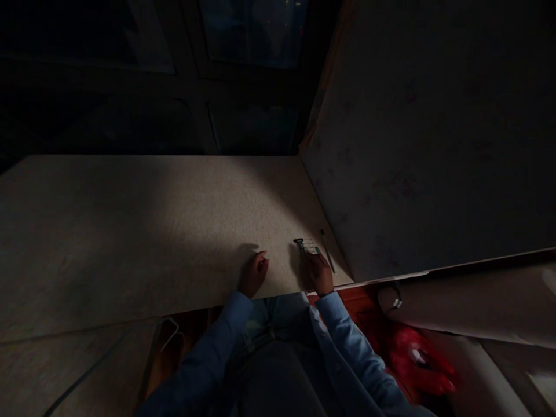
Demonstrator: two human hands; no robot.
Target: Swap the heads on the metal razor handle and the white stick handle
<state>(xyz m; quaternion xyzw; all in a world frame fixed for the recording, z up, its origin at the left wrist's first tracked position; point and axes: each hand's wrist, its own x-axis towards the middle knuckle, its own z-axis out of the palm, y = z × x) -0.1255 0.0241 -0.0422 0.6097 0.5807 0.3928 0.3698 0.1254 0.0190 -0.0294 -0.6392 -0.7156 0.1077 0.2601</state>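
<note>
A pale speckled board (pixel 143 231) lies flat in front of me in dim light. My left hand (pixel 253 274) rests on its near edge with the fingers loosely curled and nothing in them. My right hand (pixel 317 271) is a little to the right, fingers closed over a small dark tool (pixel 299 243) whose tip points away from me, next to a small pale ruled piece (pixel 309 245). A thin pencil-like stick (pixel 327 249) lies on the board just right of that hand. Both arms wear light blue sleeves.
A large upright board (pixel 425 139) stands along the right, meeting the flat board at a corner. Dark window panes (pixel 252 35) are behind. Below right lie a red object (pixel 414 359) on a reddish floor and a pale roll (pixel 469 313).
</note>
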